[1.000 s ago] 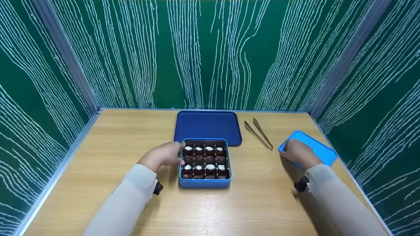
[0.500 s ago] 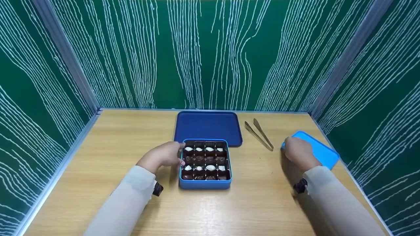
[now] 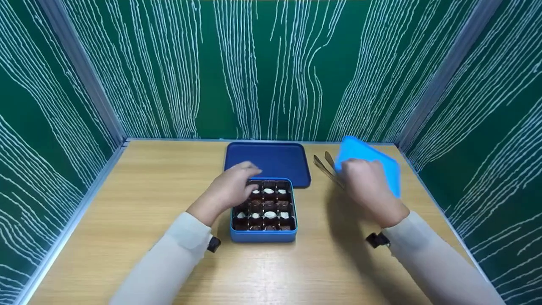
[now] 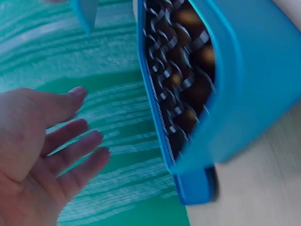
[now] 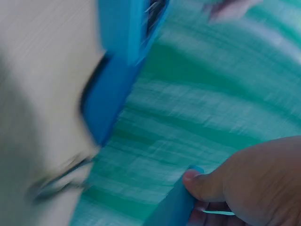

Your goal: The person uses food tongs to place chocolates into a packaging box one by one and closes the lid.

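Observation:
A blue box (image 3: 263,237) of chocolates (image 3: 269,215) stands uncovered at the table's middle, white and dark pieces sitting in a divided insert. Over its far left corner hovers my left hand (image 3: 228,189), fingers spread and holding nothing; in the left wrist view a gap shows between this hand (image 4: 56,146) and the box (image 4: 254,80). My right hand (image 3: 367,188) grips the edge of a bright blue lid (image 3: 360,149), raised off the table and tilted. The right wrist view shows the thumb pressed on the lid's (image 5: 175,207) edge, other fingers partly hidden.
A dark blue tray (image 3: 269,157) lies behind the box, which covers its front edge. Metal tongs (image 3: 322,166) rest right of the tray, partly hidden by the lid and right hand. Green walls (image 3: 288,84) with white streaks enclose the wooden table (image 3: 161,169) at back and sides.
My right hand has lifted the lid off the table at the right and carried it left and up. The left hand has left the box's left side and risen over its far corner.

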Demonstrator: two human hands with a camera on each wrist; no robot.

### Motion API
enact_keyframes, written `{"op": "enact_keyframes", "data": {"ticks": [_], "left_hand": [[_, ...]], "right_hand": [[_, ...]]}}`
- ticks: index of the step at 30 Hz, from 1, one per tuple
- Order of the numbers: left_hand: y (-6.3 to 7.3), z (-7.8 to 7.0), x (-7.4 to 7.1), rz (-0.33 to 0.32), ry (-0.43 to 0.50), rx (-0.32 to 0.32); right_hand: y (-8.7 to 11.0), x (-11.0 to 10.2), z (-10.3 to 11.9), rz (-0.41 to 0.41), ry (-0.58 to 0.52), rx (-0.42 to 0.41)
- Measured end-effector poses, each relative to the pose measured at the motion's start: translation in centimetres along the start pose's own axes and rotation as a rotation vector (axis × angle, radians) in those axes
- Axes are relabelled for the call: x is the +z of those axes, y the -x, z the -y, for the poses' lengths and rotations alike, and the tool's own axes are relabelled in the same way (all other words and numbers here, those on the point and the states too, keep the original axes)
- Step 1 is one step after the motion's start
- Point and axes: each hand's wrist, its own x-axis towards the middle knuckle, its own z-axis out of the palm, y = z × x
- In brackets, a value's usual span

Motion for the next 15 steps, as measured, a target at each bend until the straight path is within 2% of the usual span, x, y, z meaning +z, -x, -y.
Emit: {"op": "enact_keyframes", "data": {"ticks": [3, 7, 10, 15], "left_hand": [[-0.1, -1.4, -0.1, -0.064, -0.042, 0.08], [-0.3, -2.4, -0.3, -0.172, -0.111, 0.201], [-0.4, -2.5, -0.5, -0.263, -0.176, 0.3], [-0.2, -1.9, -0.5, -0.367, -0.271, 0.411]], "right_hand": [[-0.3, -1.8, 3.9, 0.019, 0.01, -0.069], [-0.5, -3.6, 8.3, 0.003, 0.005, -0.207], [-0.4, -4.6, 10.5, -0.056, -0.005, -0.337], [-0.2, -5.1, 12.9, -0.13, -0.018, -0.48]]}}
